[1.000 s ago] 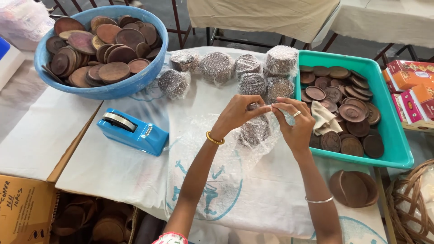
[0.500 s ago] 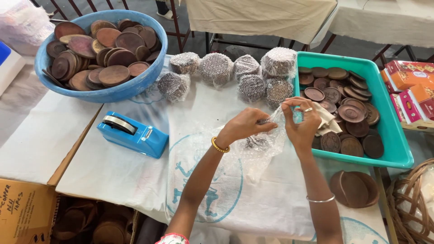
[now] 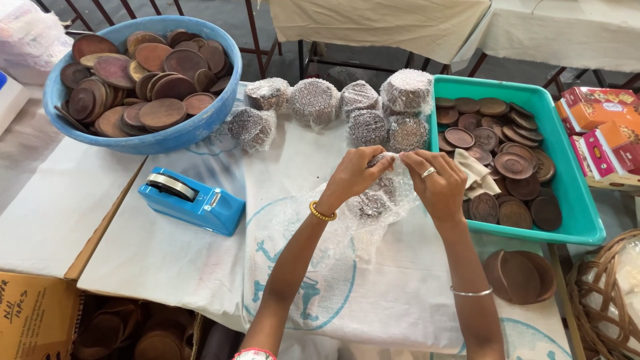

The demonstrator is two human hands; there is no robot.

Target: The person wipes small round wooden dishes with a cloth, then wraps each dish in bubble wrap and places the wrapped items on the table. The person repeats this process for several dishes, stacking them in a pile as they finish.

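Observation:
My left hand [image 3: 355, 175] and my right hand [image 3: 439, 183] together pinch a sheet of bubble wrap [image 3: 347, 220] around a stack of brown round discs [image 3: 373, 200] over the white cloth-covered table [image 3: 173, 260]. The wrap trails down toward me. My left wrist has a gold bangle, my right a silver one and a ring. Several wrapped bundles [image 3: 363, 110] lie in a row just beyond my hands.
A blue basin [image 3: 163, 140] full of brown discs sits at far left, a blue tape dispenser [image 3: 190, 200] in front of it. A teal tray [image 3: 573, 180] with discs stands right, loose discs [image 3: 520, 275] below it, red boxes [image 3: 600, 130] and a wicker basket [image 3: 597, 300] at the right edge.
My hands have shifted slightly down and closer together, folding the bubble wrap tighter over the stack of discs.

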